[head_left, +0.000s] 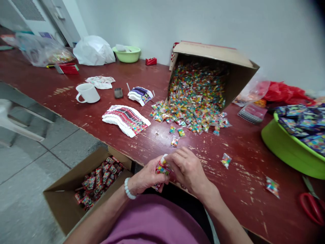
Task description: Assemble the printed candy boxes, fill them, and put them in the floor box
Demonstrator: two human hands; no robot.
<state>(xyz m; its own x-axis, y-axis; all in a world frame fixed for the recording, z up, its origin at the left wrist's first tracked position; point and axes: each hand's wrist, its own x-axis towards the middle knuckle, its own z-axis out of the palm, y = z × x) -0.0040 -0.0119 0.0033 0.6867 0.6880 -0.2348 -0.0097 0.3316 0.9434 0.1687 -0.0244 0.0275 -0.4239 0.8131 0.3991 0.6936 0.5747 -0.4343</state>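
My left hand, with a pale bead bracelet at the wrist, holds a small red printed packet over the table's front edge. The fingers of my right hand are closed at the packet's top, beside a white and yellow bit; what they grip there is too small to tell. Just beyond my hands lie loose clear candy sachets. A fanned stack of red flat packets rests to the left, and a tipped cardboard box spills many sachets onto the table.
Below left, an open carton holds red packets. A white mug and a purple packet stack stand farther back. On the right are a green basin of dark packets and red scissors.
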